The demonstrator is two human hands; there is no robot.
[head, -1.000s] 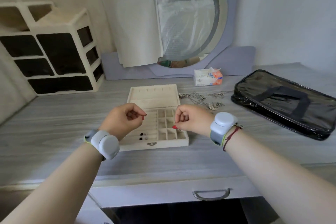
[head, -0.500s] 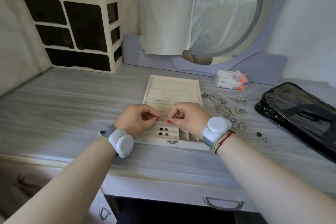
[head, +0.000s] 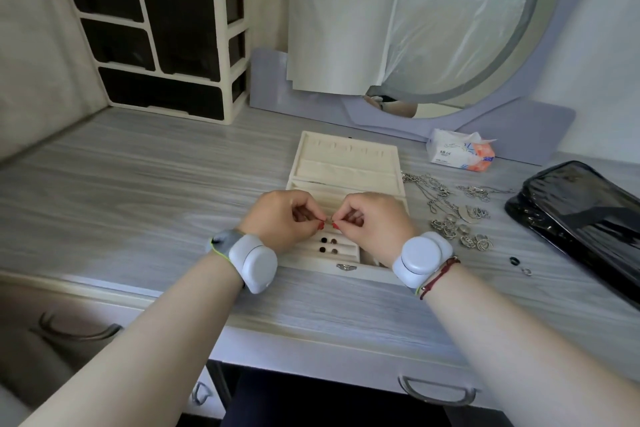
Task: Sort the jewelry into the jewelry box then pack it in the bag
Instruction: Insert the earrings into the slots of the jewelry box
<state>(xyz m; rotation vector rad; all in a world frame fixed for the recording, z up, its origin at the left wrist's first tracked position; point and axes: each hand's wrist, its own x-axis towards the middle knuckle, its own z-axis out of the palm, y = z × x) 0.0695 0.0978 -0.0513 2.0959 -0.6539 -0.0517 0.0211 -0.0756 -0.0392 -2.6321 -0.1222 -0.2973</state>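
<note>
Left: the grey wood-grain surface gives wide room up to the white drawer organiser with dark drawers.
Middle: left hand and right hand, pinching a tiny piece, cover the open cream fabric jewelry box.
Right: heap of silver chains and rings, then glossy black bag; only a narrow strip between.

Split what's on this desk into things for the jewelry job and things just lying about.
Job: jewelry box, silver jewelry pile, black bag, small piece pinched by left hand and right hand.
Lying about: tissue pack, drawer organizer, covered mirror.
</note>
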